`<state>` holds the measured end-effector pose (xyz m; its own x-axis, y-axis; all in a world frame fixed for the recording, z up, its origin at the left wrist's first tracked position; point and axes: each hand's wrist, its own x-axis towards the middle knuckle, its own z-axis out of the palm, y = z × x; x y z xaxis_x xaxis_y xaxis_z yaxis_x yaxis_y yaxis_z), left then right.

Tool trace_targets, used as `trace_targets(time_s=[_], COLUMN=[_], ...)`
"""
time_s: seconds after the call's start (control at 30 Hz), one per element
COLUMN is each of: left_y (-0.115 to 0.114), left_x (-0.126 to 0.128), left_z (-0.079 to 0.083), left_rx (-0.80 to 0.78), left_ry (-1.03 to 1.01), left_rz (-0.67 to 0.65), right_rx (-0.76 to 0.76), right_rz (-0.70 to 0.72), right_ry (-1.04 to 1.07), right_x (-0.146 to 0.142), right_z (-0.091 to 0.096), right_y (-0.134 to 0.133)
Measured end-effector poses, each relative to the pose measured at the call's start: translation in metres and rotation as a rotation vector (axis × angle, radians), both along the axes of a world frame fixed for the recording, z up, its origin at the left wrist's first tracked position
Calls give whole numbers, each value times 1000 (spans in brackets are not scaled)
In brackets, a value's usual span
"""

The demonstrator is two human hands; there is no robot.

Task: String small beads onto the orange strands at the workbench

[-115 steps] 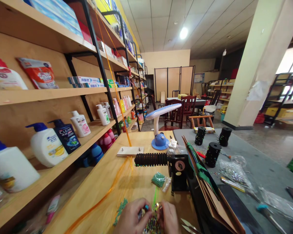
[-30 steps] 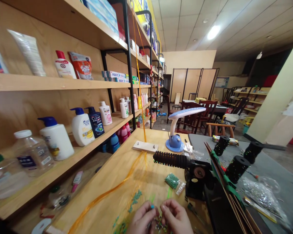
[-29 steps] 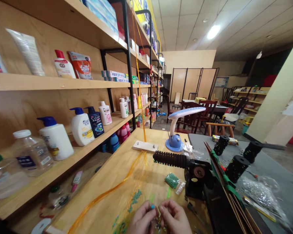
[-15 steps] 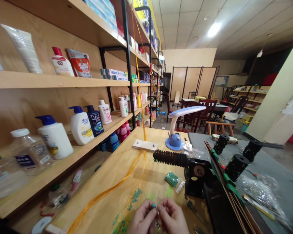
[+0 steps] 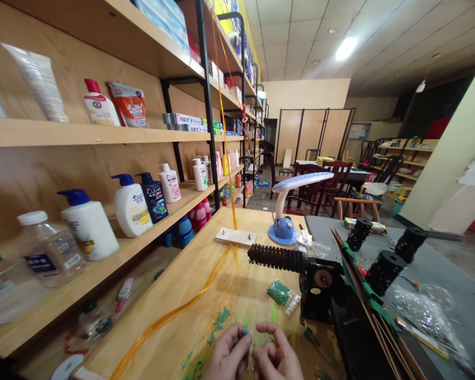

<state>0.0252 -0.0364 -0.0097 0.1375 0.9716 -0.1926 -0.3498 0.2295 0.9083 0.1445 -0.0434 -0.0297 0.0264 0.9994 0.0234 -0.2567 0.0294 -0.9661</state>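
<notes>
The right hand (image 5: 276,352) has just opened part-way, away from the left hand (image 5: 227,352), holding nothing visible; the two-handed work seems paused. The left stays curled, a blue bit (image 5: 245,331) at its fingertip; whether it pinches anything, I cannot tell. Green beads (image 5: 220,318) lie on the bench (image 5: 201,261).

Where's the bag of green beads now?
Head view, right of centre: the bag lies on the table, beyond the right hand, left of the black stand.

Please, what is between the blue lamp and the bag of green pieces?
In the head view, a black ridged rod stretches between the lamp and the bag.
</notes>
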Motion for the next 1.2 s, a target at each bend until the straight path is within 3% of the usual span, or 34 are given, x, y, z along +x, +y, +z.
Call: trace_targets(time_s=[0.27, 0.53, 0.87, 1.2], left_y=[1, 1, 2, 0], left_x=[-1, -1, -1, -3], left_z=[-5, 7, 8, 0], left_rx=[-49, -25, -6, 40], left_ry=[-16, 25, 43, 33], left_rz=[18, -56, -52, -88], right_rx=[0, -27, -49, -26], right_rz=[40, 88, 105, 134], right_ry=[-13, -22, 28, 23], right_x=[2, 5, 5, 7], right_z=[3, 3, 2, 2], right_y=[2, 4, 5, 8])
